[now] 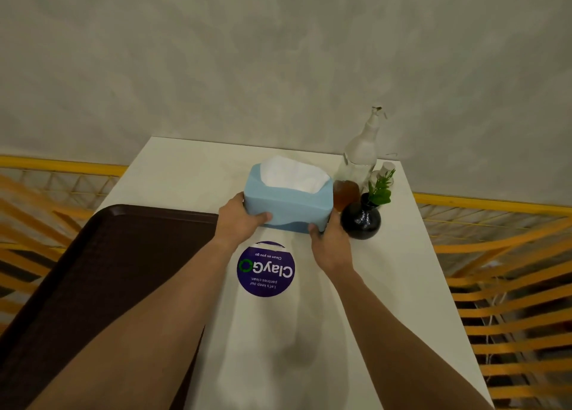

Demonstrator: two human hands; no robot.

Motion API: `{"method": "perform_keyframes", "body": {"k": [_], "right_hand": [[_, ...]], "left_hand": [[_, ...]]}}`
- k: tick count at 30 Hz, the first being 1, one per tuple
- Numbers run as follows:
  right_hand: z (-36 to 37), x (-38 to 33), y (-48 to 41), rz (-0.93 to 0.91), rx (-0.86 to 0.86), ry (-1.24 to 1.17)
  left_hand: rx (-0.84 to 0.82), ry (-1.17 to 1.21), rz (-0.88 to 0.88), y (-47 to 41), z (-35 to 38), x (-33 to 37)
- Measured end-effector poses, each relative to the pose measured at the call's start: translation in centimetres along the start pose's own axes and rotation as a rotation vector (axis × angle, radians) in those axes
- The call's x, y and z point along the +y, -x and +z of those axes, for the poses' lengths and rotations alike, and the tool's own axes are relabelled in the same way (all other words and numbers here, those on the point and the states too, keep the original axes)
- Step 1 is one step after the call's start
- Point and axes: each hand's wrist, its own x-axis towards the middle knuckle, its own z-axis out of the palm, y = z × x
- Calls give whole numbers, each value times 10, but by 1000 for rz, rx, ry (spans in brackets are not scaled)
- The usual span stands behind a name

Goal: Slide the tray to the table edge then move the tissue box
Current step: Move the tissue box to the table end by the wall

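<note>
I have both hands on the tissue box [286, 200]. My left hand [236, 221] wraps its left end, thumb pressed on the near face, fingers hidden behind. My right hand [329, 242] cups the right near corner, thumb on the near face; both are curled part-way and gripping the box. The box sits at the middle of the white table [402, 286], toward the far side, long axis running left to right, white tissue showing at its open top. I cannot tell if it is lifted or resting. Just right of it stand a black vase [360, 219], an amber jar [345, 193] and a clear bottle [360, 156]. The brown tray [108, 270] lies at the left, overhanging the table's left edge. A purple sticker [265, 269] lies near of the box, with bare tabletop around it.
</note>
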Motion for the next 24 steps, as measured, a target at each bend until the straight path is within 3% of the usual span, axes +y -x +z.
{"method": "perform_keyframes", "body": {"k": [13, 21, 24], "right_hand": [[12, -61, 13, -169, 95, -50], [95, -137, 27, -150, 25, -32], [99, -141, 24, -152, 40, -32]], "left_hand": [[81, 18, 128, 5, -72, 5], [114, -39, 128, -11, -182, -38], [114, -31, 139, -11, -188, -38]]}}
